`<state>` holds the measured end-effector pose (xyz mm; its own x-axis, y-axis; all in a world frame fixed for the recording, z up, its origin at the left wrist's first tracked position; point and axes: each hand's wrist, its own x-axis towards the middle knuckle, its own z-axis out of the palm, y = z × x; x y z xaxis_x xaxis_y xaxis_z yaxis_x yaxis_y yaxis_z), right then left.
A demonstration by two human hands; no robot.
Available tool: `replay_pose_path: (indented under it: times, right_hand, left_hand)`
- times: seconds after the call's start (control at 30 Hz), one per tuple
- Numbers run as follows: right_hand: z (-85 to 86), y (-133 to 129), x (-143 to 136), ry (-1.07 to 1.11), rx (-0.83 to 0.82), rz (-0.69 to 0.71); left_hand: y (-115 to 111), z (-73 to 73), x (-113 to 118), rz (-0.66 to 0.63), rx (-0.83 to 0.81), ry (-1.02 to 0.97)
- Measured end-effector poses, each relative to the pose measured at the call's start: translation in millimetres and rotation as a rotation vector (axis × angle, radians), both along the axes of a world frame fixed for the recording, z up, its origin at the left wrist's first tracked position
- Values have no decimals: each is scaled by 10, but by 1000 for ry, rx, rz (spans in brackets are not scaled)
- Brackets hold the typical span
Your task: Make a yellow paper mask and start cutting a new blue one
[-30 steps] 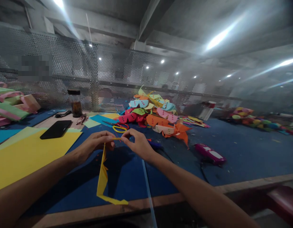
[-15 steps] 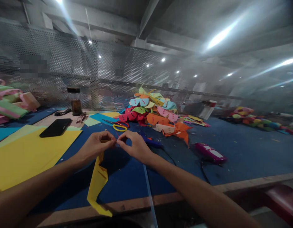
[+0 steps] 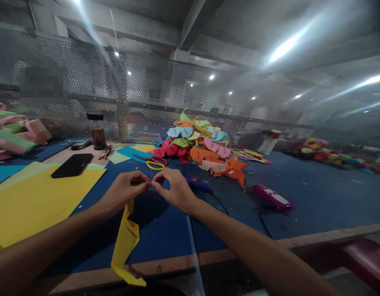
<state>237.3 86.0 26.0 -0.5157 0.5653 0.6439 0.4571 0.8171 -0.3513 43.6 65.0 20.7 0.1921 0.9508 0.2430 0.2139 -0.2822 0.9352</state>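
Since a second ago, the yellow paper strip [image 3: 125,240] has swung leftward, its creased, angular length dangling nearer than the scissors [image 3: 155,165]. Pinched nearly closed, the left hand [image 3: 125,189] grips its top. Just nearer than the scissors, the right hand [image 3: 175,188], thumb and forefinger closed, meets the left fingertips; anything between them is hidden.

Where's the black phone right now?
The black phone is on the left in the head view, lying on the yellow paper, in front of the jar.
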Motion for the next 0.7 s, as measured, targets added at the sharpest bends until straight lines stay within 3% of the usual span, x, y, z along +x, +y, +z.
replay_pose_path:
  times: [0.7]
  right_hand:
    - [9,-40,10,-278,409,-31]
  left_hand:
    - [-4,-7,15,0,12,16]
